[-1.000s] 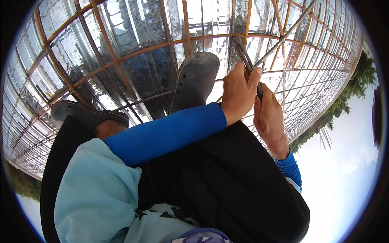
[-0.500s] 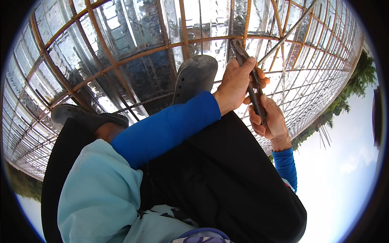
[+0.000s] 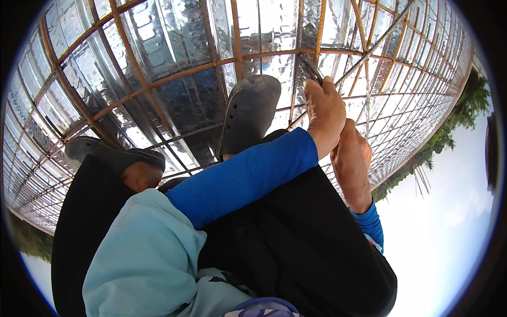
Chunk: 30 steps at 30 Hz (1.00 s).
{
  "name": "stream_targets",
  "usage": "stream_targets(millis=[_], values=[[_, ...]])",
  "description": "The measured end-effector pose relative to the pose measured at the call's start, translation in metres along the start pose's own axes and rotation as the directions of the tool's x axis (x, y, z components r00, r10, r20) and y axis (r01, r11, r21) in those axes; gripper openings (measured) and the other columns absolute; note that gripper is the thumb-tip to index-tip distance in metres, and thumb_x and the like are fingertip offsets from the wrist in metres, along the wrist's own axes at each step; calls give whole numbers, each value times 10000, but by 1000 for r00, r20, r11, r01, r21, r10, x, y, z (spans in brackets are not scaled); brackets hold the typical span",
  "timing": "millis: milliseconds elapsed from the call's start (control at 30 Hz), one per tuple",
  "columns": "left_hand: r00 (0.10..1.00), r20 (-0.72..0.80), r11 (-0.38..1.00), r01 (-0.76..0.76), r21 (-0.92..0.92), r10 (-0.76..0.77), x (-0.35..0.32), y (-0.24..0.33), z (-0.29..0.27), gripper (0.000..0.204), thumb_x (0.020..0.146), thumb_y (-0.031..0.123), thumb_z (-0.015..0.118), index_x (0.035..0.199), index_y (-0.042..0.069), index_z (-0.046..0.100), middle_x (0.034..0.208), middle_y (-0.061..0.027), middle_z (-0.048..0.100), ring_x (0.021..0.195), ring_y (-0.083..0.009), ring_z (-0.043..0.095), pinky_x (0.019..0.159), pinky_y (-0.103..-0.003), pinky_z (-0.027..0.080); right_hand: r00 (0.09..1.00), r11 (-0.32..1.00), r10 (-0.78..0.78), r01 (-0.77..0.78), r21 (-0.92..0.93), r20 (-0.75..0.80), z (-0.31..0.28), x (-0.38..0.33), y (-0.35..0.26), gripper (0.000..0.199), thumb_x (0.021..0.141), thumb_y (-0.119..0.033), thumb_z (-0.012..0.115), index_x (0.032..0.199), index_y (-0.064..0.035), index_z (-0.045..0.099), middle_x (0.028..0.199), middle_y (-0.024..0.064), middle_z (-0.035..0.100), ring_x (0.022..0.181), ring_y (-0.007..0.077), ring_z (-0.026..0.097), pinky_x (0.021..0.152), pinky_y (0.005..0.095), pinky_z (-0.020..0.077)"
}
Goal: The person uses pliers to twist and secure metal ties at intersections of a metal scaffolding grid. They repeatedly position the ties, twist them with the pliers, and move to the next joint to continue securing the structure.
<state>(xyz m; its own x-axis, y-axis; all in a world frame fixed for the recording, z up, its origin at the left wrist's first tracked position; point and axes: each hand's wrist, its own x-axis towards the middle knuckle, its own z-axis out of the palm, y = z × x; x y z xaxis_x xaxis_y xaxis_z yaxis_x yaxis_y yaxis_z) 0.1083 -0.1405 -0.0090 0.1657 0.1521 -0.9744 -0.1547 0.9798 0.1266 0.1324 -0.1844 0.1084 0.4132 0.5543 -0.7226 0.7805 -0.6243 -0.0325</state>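
A dark pair of pincers points up toward a crossing of rusty reinforcing bars. Its jaws are at or very near the bar; I cannot make out whether they grip anything. My left hand is closed around the pincers, its back turned to me and thumb along the tool. Just below and to the right, my right hand is closed at the handle end. Most of its fingers and the handles are hidden behind the left hand and wrist.
The bar grid spreads over shiny ribbed metal sheets. A thin bar slants across it, close to my hands. My dark shoes are on the grid, with my bent knees below. Trees and sky lie beyond the right edge.
My left hand has turned and shifted slightly down and right, covering the handles. My right hand has closed in beneath it, and the pincers' jaws sit a little lower.
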Motion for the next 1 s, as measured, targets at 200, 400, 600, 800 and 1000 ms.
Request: stream_targets(millis=[200, 400, 600, 800, 1000], values=[[972, 233, 986, -20, 167, -20, -21, 47, -53, 608, 990, 588, 678, 963, -10, 568, 857, -128, 660, 737, -192, 663, 679, -363, 550, 661, -165, -285, -747, 644, 694, -2, 19, 41, 405, 1131, -403, 513, 984, -45, 631, 618, -57, 452, 417, 39, 366, 358, 210, 298], [954, 300, 986, 70, -152, -22, -8, 40, -36, 302, 1141, 329, 463, 1036, 50, 519, 802, -80, 615, 640, -213, 660, 611, -346, 552, 752, -14, -226, -638, 770, 619, 13, 18, 40, 399, 1081, -405, 622, 1130, -10, 614, 649, 19, 575, 435, 103, 530, 395, 247, 445], [991, 124, 994, -38, -103, 50, -14, 38, -16, 295, 1139, 291, 456, 969, 50, 469, 743, -61, 548, 547, -164, 553, 516, -346, 474, 985, 987, -156, 158, 28, -69, 8, -4, 4, 408, 957, -146, 734, 1259, 36, 528, 934, 184, 692, 698, 363, 710, 592, 436, 567], [982, 84, 971, -180, 158, 168, -10, 23, -28, 465, 1080, 453, 579, 1026, -4, 511, 742, -69, 567, 605, -150, 582, 561, -320, 491, 949, 913, 67, -182, 364, 308, 2, 8, 13, 299, 1049, -255, 655, 1007, 36, 606, 684, 120, 614, 538, 295, 626, 493, 390, 497], [926, 377, 999, -21, 43, 4, -11, 47, -63, 318, 1104, 374, 568, 1107, 56, 583, 958, -120, 713, 820, -216, 720, 722, -342, 565, 631, -342, -516, -772, 537, 579, 37, 9, 42, 511, 1144, -468, 429, 1007, -25, 642, 589, -56, 413, 391, 53, 379, 358, 218, 322]])
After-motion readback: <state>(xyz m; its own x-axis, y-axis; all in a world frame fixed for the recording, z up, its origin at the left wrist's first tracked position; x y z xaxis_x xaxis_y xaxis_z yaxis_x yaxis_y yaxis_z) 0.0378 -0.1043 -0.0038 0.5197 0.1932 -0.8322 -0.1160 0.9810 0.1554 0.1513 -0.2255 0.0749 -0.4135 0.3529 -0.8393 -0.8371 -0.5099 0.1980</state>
